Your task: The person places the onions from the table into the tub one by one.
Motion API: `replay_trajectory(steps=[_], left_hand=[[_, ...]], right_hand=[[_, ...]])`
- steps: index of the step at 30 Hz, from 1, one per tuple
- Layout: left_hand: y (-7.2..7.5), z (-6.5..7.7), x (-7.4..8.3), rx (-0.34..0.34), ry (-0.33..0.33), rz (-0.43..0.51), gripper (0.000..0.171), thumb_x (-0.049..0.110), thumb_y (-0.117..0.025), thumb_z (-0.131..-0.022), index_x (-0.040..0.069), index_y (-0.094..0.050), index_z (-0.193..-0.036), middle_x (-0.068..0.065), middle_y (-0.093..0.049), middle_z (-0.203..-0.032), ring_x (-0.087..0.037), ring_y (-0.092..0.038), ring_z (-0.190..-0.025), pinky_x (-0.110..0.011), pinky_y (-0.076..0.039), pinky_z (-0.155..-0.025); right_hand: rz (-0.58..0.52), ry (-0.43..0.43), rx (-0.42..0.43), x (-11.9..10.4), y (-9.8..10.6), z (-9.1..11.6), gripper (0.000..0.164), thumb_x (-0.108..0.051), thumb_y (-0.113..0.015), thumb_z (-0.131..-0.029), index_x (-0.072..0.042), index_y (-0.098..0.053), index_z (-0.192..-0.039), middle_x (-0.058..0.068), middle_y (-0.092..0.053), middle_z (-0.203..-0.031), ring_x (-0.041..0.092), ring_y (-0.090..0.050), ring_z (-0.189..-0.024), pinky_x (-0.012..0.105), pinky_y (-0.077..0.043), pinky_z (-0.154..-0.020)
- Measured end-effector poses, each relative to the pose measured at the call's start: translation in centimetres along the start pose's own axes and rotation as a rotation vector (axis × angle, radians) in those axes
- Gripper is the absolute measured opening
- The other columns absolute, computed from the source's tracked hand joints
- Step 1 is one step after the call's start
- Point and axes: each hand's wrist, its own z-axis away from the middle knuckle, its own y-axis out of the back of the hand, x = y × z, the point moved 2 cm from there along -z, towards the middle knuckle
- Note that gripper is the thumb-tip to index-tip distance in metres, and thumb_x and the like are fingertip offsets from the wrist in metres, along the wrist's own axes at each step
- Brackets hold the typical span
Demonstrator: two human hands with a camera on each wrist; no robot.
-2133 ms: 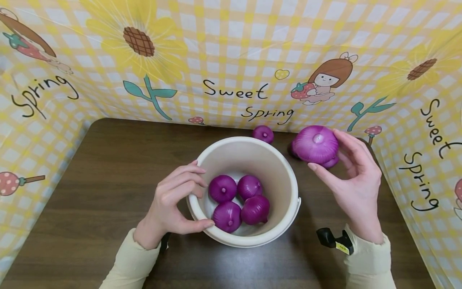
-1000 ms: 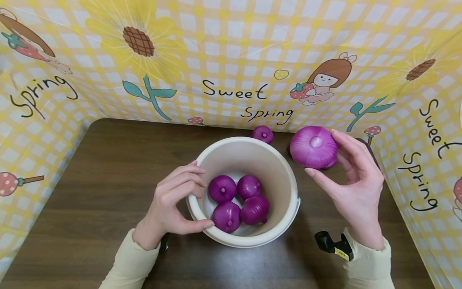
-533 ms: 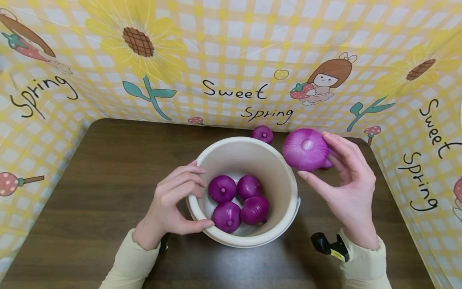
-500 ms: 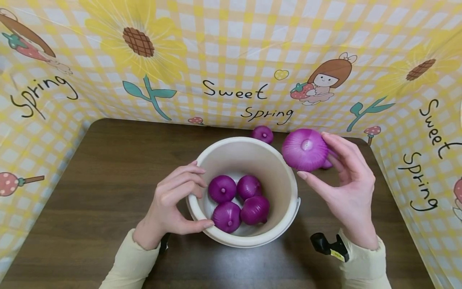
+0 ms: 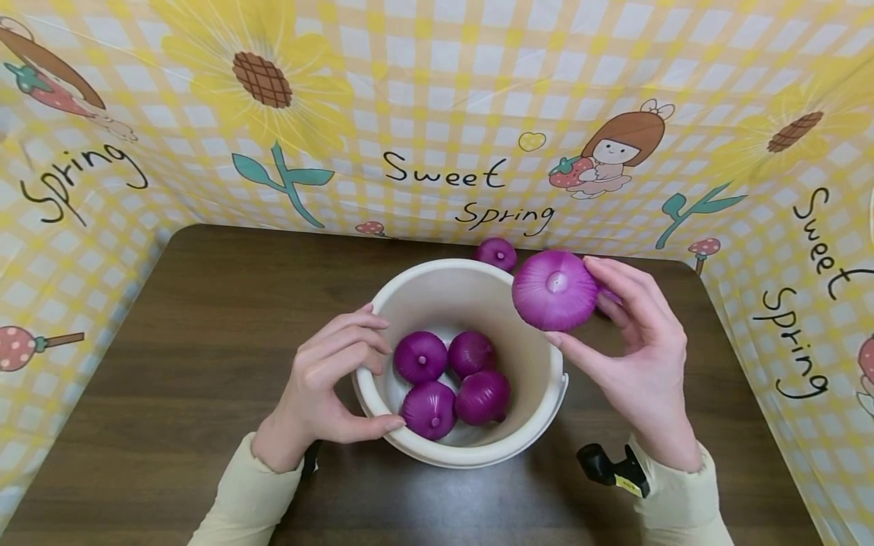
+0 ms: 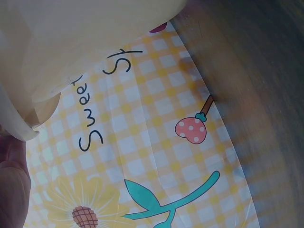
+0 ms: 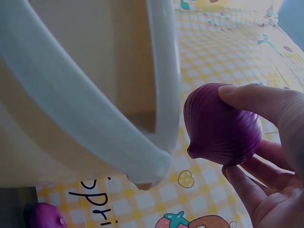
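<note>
My right hand (image 5: 638, 356) pinches a red onion (image 5: 554, 291) between thumb and fingers, up over the bucket's far right rim. In the right wrist view the held onion (image 7: 222, 124) has its pointed tip towards the bucket. The cream bucket (image 5: 457, 457) stands upright in the middle of the table. On its left side my left hand (image 5: 334, 379) grips the rim, thumb at the near left and fingers bent over the edge. Several red onions (image 5: 429, 409) lie on the bucket's floor. The left wrist view shows mostly the bucket's outer wall (image 6: 95, 42).
Behind the bucket a red onion (image 5: 496, 254) sits on the dark wooden table (image 5: 171, 364). Another onion (image 5: 608, 301) shows partly behind my right hand. A yellow checked cloth (image 5: 437, 98) stands as walls along the table's back and sides. The bucket's handle (image 5: 561, 394) hangs at its right.
My right hand has carried the held onion left and slightly nearer, from over the table's back right to the bucket's rim. The left hand and the bucket have stayed in place.
</note>
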Motion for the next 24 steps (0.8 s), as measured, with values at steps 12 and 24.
replay_trajectory(steps=[12,24], left_hand=[[0.0,0.1,0.0,0.002,-0.004,0.002,0.049,0.047,-0.081,-0.08,0.004,-0.059,-0.074,-0.013,-0.066,-0.083,-0.039,-0.064,-0.09,-0.055,-0.049,-0.104],[0.0,0.0,0.0,0.003,-0.006,-0.001,0.049,0.047,-0.08,-0.081,0.004,-0.059,-0.073,-0.013,-0.066,-0.083,-0.037,-0.064,-0.091,-0.054,-0.049,-0.103]], right_hand=[[0.086,-0.029,-0.059,0.5,-0.5,0.2,0.08,0.032,-0.081,-0.059,0.01,-0.06,-0.133,0.025,-0.054,-0.133,0.033,-0.054,-0.124,0.033,-0.051,-0.102],[0.08,-0.011,-0.101,0.9,-1.2,0.5,0.08,0.031,-0.082,-0.057,0.01,-0.06,-0.132,0.024,-0.056,-0.133,0.034,-0.052,-0.125,0.033,-0.051,-0.102]])
